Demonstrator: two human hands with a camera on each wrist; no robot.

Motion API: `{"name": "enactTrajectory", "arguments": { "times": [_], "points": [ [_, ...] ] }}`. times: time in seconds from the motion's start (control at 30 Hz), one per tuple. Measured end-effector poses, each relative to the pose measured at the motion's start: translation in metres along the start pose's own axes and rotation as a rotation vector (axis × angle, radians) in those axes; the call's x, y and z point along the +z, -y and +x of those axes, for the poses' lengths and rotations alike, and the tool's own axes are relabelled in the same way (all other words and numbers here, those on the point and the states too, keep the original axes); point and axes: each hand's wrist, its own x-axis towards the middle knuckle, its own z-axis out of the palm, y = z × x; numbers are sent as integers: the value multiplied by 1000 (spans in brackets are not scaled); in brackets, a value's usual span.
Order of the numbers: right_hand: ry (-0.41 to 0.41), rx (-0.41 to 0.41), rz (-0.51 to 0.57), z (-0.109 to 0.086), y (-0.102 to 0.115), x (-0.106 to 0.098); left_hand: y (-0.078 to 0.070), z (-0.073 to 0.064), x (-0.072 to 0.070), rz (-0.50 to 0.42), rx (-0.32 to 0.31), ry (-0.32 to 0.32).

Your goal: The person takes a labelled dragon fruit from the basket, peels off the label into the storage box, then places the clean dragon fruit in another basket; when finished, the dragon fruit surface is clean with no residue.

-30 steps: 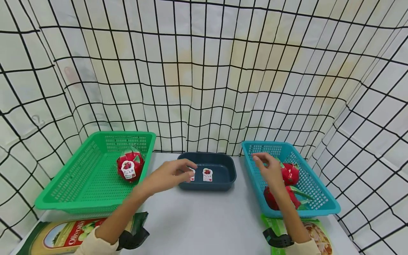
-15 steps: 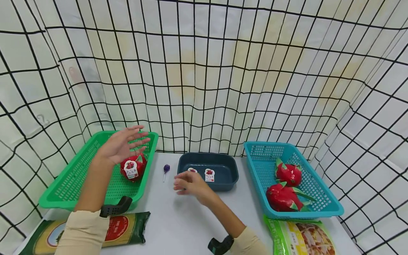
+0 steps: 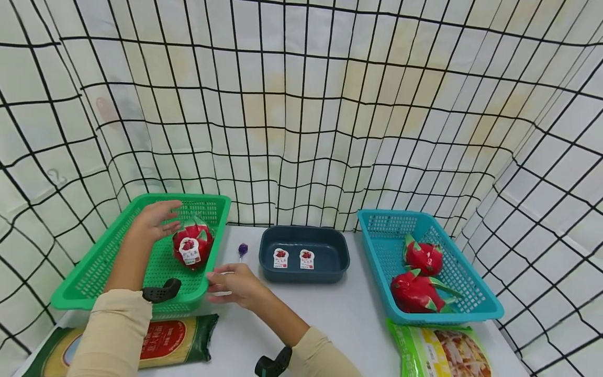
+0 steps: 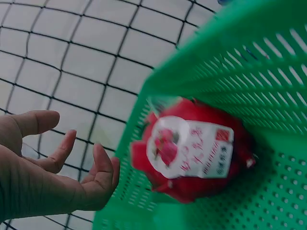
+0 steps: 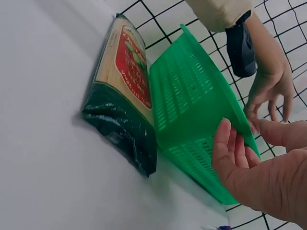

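Observation:
My left hand [image 3: 157, 220] is over the left part of the green basket [image 3: 165, 301], palm turned inward and fingers loosely spread with nothing in them. Beside its fingers, in the left wrist view, a red dragon fruit [image 4: 192, 153] with a white label sits in the basket. At the basket's near right corner is my right hand [image 3: 234, 285]. In the right wrist view its fingers [image 5: 223, 143] lie along the outside of the rim, while the thumb [image 5: 276, 132] extends over the rim's other side. A purple lollipop [image 3: 242, 248] lies on the table behind this hand.
A dark blue tray [image 3: 303, 276] with two labels stands mid-table. To the right, a blue basket [image 3: 471, 316] holds two dragon fruits [image 3: 416, 291]. A pasta bag [image 3: 179, 343] lies before the green basket, a green food packet [image 3: 443, 348] at right. Black netting [image 3: 306, 125] encloses the table.
My right hand has gone from the blue basket leftward past the tray to the green basket's rim. My left hand has left the tray and moved left over the green basket, uncovering the lollipop.

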Motion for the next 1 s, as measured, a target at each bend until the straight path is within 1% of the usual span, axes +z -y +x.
{"name": "enactTrajectory", "arguments": {
  "times": [0.07, 0.13, 0.2, 0.27, 0.37, 0.47, 0.5, 0.57, 0.63, 0.73, 0.8, 0.9, 1.0],
  "points": [
    [-21, 6, 8, 2, 1, 5, 5, 5, -5, 26, -54, -46],
    [-45, 8, 7, 4, 1, 8, 9, 10, -9, 26, -113, -79],
    [-63, 10, 9, 5, 0, 10, 14, 14, -11, 20, -164, -104],
    [-72, 11, 9, 6, 0, 11, 17, 17, -12, 21, -200, -125],
    [-71, 11, 6, 8, 0, 10, 20, 20, -13, 45, -223, -144],
    [-63, 6, -1, 8, 1, 10, 21, 21, -14, 107, -221, -139],
    [-61, 3, -5, 8, 1, 10, 20, 21, -14, 130, -223, -125],
    [-62, -2, -8, 9, 1, 9, 20, 22, -16, 180, -235, -69],
    [-63, -8, -9, 9, 2, 9, 20, 25, -17, 217, -259, 12],
    [-67, -10, -7, 9, 2, 9, 23, 31, -19, 271, -282, 155],
    [-67, -9, -8, 8, 2, 9, 26, 35, -19, 305, -281, 220],
    [-76, -5, -3, 8, 1, 10, 30, 41, -20, 351, -270, 269],
    [-81, -7, -2, 7, 0, 10, 35, 44, -20, 375, -279, 270]
  ]
}}
